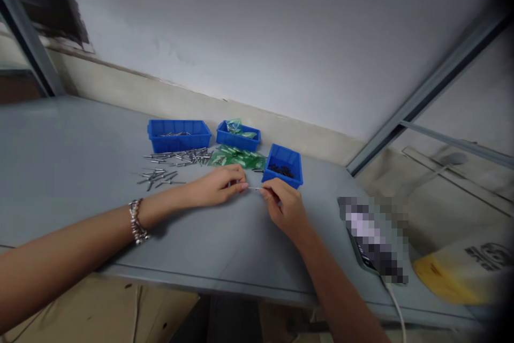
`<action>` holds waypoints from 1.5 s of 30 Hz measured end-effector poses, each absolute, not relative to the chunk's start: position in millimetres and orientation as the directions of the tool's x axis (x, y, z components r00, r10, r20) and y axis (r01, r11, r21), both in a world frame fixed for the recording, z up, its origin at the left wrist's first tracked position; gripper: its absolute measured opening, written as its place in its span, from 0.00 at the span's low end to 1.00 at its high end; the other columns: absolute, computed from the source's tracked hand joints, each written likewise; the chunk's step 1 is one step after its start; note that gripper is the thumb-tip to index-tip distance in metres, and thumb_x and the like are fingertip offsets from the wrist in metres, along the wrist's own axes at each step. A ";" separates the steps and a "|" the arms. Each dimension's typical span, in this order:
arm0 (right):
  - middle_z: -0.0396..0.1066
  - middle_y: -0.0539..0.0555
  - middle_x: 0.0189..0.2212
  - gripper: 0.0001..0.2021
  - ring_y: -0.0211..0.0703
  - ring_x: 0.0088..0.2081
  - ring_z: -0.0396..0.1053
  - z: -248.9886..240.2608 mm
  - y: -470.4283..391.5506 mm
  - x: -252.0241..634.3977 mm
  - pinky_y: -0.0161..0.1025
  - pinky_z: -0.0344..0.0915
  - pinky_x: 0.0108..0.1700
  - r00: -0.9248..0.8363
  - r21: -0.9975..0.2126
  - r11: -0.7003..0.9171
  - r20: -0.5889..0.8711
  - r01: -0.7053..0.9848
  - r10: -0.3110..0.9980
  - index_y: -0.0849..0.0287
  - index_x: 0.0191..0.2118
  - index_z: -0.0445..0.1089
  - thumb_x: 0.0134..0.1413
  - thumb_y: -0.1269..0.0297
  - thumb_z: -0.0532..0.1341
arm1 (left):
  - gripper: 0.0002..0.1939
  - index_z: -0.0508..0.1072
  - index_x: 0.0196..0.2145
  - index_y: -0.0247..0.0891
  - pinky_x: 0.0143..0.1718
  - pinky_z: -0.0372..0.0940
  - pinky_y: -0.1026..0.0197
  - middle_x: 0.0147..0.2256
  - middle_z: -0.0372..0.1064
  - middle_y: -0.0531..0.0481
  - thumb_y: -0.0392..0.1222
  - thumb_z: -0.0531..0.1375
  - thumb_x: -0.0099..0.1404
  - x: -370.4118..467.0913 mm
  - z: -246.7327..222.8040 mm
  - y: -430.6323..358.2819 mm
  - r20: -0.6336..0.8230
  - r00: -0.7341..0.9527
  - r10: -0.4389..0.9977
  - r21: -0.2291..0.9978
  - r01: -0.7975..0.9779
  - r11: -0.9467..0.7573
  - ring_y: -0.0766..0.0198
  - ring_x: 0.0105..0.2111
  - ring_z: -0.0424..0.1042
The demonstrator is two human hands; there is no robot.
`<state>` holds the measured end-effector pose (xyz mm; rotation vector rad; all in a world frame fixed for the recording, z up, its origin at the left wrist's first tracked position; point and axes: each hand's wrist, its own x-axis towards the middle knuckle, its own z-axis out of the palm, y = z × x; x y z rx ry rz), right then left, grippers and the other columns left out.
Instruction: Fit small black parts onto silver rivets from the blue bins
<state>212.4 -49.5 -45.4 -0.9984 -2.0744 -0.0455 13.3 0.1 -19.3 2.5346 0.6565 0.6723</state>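
A thin silvery metal rod (254, 188) spans the small gap between my two hands, above the grey tabletop. My left hand (223, 185) pinches its left end between thumb and fingers. At the other end, the fingertips of my right hand (284, 206) are closed on it. Just behind my right hand stands a blue bin (295, 164) with small black parts inside. Green plastic packets (236, 157) of small pieces lie behind my left fingers. Loose metal rods (193, 157) are heaped farther left, with a smaller scatter of rods (157, 177) near my left forearm.
Along the wall stand a long blue bin (172, 144) holding metal pieces and a smaller blue bin (239, 140) with green packets. A phone (367, 238), partly blurred, lies at the right with a white cable (397, 305). Beyond it is a yellow-and-white bag (453, 273).
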 end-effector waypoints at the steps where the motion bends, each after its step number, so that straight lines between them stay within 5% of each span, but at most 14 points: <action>1: 0.63 0.51 0.25 0.08 0.37 0.28 0.61 -45.4 -49.5 212.5 0.33 0.56 0.29 -0.352 -0.289 0.689 0.692 0.665 0.630 0.59 0.32 0.63 0.60 0.68 0.50 | 0.13 0.65 0.28 0.33 0.36 0.57 0.62 0.31 0.60 0.48 0.41 0.47 0.66 13.3 -19.6 -0.3 0.342 0.765 0.545 0.522 0.328 -0.788 0.65 0.32 0.61; 8: 0.65 0.52 0.26 0.09 0.39 0.30 0.63 -49.1 -48.8 206.7 0.35 0.57 0.32 -0.479 -0.243 0.670 0.536 0.701 0.695 0.60 0.30 0.63 0.59 0.67 0.50 | 0.13 0.64 0.28 0.33 0.35 0.56 0.61 0.31 0.60 0.47 0.42 0.47 0.66 12.9 -16.8 -0.5 0.420 0.688 0.592 0.492 0.375 -0.785 0.65 0.32 0.59; 15: 0.63 0.51 0.24 0.09 0.37 0.26 0.61 -46.6 -48.7 209.1 0.34 0.55 0.29 -0.359 -0.270 0.670 0.676 0.692 0.643 0.60 0.31 0.63 0.60 0.67 0.49 | 0.14 0.64 0.27 0.33 0.35 0.56 0.61 0.29 0.59 0.48 0.41 0.46 0.66 14.0 -20.0 1.2 0.354 0.730 0.584 0.483 0.392 -0.783 0.65 0.31 0.60; 22: 0.65 0.52 0.26 0.08 0.39 0.30 0.63 -49.1 -49.9 205.3 0.34 0.57 0.33 -0.453 -0.295 0.650 0.520 0.700 0.724 0.60 0.31 0.63 0.58 0.68 0.50 | 0.14 0.64 0.27 0.33 0.34 0.57 0.61 0.30 0.60 0.48 0.43 0.47 0.66 14.0 -16.9 -0.1 0.440 0.661 0.608 0.470 0.407 -0.783 0.64 0.31 0.59; 29: 0.62 0.51 0.25 0.08 0.37 0.27 0.60 -45.6 -49.4 209.9 0.33 0.55 0.29 -0.347 -0.320 0.663 0.655 0.677 0.671 0.59 0.31 0.62 0.59 0.68 0.49 | 0.14 0.64 0.26 0.33 0.36 0.57 0.61 0.30 0.60 0.47 0.42 0.47 0.66 14.6 -19.0 0.6 0.360 0.714 0.601 0.484 0.407 -0.774 0.64 0.32 0.60; 36: 0.63 0.51 0.25 0.08 0.38 0.28 0.61 -49.2 -48.7 206.0 0.34 0.55 0.31 -0.423 -0.309 0.652 0.558 0.693 0.714 0.59 0.30 0.62 0.58 0.69 0.49 | 0.14 0.64 0.26 0.34 0.35 0.57 0.61 0.29 0.60 0.48 0.42 0.47 0.66 13.8 -14.8 -1.3 0.413 0.668 0.618 0.488 0.411 -0.770 0.65 0.31 0.59; 41: 0.62 0.50 0.24 0.08 0.37 0.26 0.60 -47.0 -47.9 209.3 0.33 0.54 0.28 -0.336 -0.323 0.664 0.667 0.674 0.665 0.59 0.31 0.62 0.59 0.67 0.49 | 0.14 0.65 0.26 0.33 0.34 0.57 0.61 0.30 0.59 0.48 0.42 0.47 0.65 14.6 -20.1 -1.1 0.331 0.738 0.588 0.501 0.390 -0.772 0.65 0.31 0.60; 45: 0.62 0.51 0.24 0.08 0.37 0.27 0.60 -46.3 -48.8 208.5 0.33 0.55 0.29 -0.367 -0.320 0.667 0.639 0.672 0.676 0.60 0.31 0.62 0.59 0.67 0.49 | 0.15 0.64 0.25 0.33 0.35 0.57 0.61 0.31 0.59 0.48 0.42 0.47 0.66 15.6 -21.6 -1.4 0.417 0.703 0.576 0.495 0.356 -0.793 0.65 0.32 0.60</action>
